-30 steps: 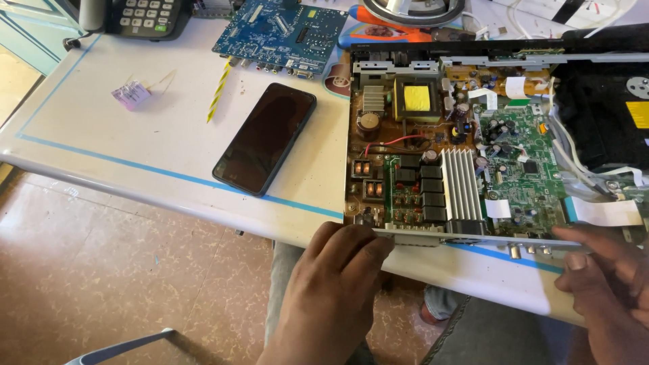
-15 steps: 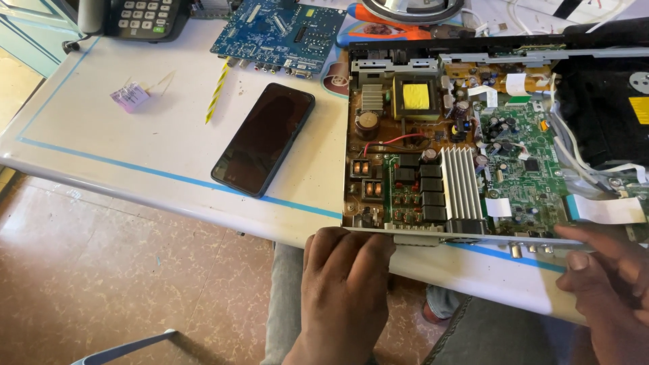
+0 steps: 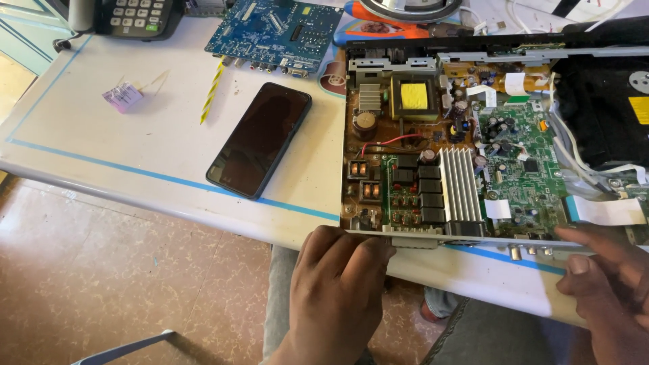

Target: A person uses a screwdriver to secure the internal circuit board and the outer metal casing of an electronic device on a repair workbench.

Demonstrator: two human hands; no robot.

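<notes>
Fingers [image 3: 351, 247] of left hand [image 3: 334, 297] curled narrow against near edge of opened player [image 3: 473, 169], steadying it at worktop [image 3: 135, 135] rim; right hand [image 3: 612, 287] bracing far corner. Phone [image 3: 260, 138] up-left, parked aside.

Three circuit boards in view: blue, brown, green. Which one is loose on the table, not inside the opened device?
The blue board, lying bare on the white table beyond the black phone. The brown board and green board sit inside the device's frame.
</notes>
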